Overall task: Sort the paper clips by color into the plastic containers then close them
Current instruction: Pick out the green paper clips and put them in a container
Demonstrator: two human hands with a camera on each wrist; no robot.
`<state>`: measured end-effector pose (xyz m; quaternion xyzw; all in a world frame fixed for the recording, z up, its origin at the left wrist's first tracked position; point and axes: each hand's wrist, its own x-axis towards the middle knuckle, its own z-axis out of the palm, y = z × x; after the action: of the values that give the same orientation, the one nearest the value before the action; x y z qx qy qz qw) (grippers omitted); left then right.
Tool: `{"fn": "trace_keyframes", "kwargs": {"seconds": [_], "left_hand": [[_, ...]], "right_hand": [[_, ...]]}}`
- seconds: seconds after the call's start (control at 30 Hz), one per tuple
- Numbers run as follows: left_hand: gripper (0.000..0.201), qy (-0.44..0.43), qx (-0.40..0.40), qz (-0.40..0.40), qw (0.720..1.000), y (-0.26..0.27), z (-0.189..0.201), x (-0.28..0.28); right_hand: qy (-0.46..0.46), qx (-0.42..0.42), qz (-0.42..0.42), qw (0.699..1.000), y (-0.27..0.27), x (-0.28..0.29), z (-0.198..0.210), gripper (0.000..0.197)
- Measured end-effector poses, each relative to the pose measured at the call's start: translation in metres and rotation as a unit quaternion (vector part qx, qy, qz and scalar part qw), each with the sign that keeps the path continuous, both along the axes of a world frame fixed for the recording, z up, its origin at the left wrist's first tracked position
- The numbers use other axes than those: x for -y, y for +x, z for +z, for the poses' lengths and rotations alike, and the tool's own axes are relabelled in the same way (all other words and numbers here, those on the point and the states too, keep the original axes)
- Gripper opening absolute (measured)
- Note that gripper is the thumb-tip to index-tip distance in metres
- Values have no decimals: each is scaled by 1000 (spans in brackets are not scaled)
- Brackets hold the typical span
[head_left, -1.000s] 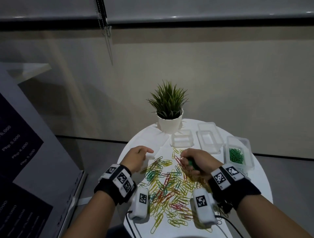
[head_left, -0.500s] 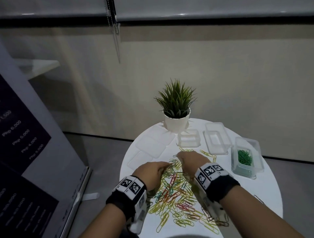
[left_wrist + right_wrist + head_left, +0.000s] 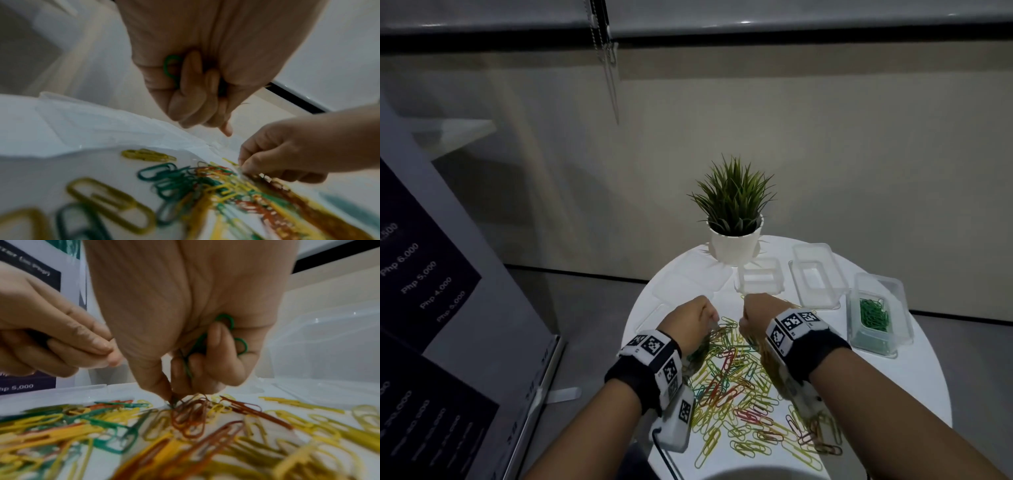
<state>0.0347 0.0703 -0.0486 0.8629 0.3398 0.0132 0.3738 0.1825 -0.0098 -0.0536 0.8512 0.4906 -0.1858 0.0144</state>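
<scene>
- Right hand (image 3: 185,313): thumb + forefinger tips pinched down into the heap of thin bent-wire paper clips in yellow, green and red (image 3: 739,387); other fingers curled round a few glossy green clips (image 3: 240,344) in the palm.
- Left hand (image 3: 197,68): fingers curled tight over one green wire clip (image 3: 169,66), w/ fingertips pressed together.
- Both hands sit at the heap's far edge, near mid of the round white table (image 3: 914,387); heap spreads toward the near edge.
- Clear rectangular plastic container of green clips (image 3: 876,315) at the right edge, lid off.
- Two empty clear plastic tubs toward the far edge: small squarish one (image 3: 758,281), longer one (image 3: 816,275).
- Flat clear lids (image 3: 688,284) by the far-left edge.
- Spiky green plant in a ribbed white pot (image 3: 734,219) at the far edge.
- Dark sign board (image 3: 424,274) left of the table: "Php 6,000", "Php 5,000", "Php 4,000"; the rest is too blurred to read.
- Black wristbands w/ square black-and-white marker tags (image 3: 650,346) on both wrists.
</scene>
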Motion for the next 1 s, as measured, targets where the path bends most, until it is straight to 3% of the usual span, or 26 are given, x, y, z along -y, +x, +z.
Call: {"fn": "trace_keyframes", "kwargs": {"seconds": [0.1,0.17,0.2,0.23,0.27,0.3,0.33,0.37,0.4,0.43,0.57,0.77,0.8,0.9,0.93,1.0], "left_hand": [[18,77,-55,-57,994,5,0,1],[14,123,-95,-89,984,8,0,3],[12,134,-110,-97,980,10,0,4],[10,141,-123,-104,977,11,-1,5],[10,146,-133,-109,974,13,-2,7],[10,153,-142,-116,971,15,-3,9],[12,163,-153,-125,967,17,-3,11],[14,177,-164,-137,961,18,-4,13],[18,189,-175,-147,955,20,-4,16],[21,202,-186,-154,949,21,-3,18],[21,249,-203,-167,932,24,0,17],[14,177,-120,-121,969,10,1,5],[13,175,-124,-131,968,7,1,6],[9,167,-163,-166,958,0,-6,7],[8,168,-171,-173,955,-1,-8,7],[9,176,-176,-168,954,-2,-11,5]], "right_hand": [[31,-45,-45,997,7,9,6,13],[91,-151,-87,981,11,23,17,19],[131,-237,-120,955,12,31,24,26],[176,-355,-166,903,13,39,27,31],[229,-493,-227,808,13,47,30,31],[272,-611,-272,693,13,55,32,28],[294,-684,-287,602,13,60,30,25],[302,-720,-291,553,12,64,28,25],[301,-735,-292,533,10,66,26,26],[293,-739,-292,531,9,66,23,27],[246,-720,-309,571,1,64,15,37],[231,-647,-285,669,2,67,8,19],[222,-617,-273,704,3,67,9,22],[177,-390,-196,882,0,62,16,20],[157,-309,-164,924,-2,59,17,18],[94,-209,-107,968,-9,52,15,15]]}}
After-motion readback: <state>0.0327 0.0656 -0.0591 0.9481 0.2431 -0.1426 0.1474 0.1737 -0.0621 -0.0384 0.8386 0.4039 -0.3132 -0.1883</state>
